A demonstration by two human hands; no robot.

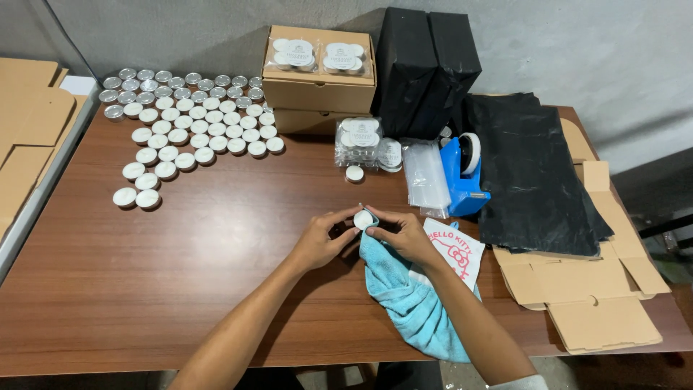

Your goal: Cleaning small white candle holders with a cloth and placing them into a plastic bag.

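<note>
My left hand (323,237) and my right hand (401,232) meet over the middle of the brown table (180,282). Between their fingertips sits one small white tealight candle (363,219) in a metal cup. My right hand also presses a light blue cloth (411,303) against the candle; the cloth trails down toward the table's front edge. Many more tealight candles (189,119) lie in rows at the far left of the table.
Stacked cardboard boxes (319,87) topped with packed candles stand at the back. Clear packs of candles (364,142), one loose candle (354,173), plastic bags (426,177), a blue tape dispenser (465,173), black bags (534,173) and flat cardboard (592,303) fill the right side.
</note>
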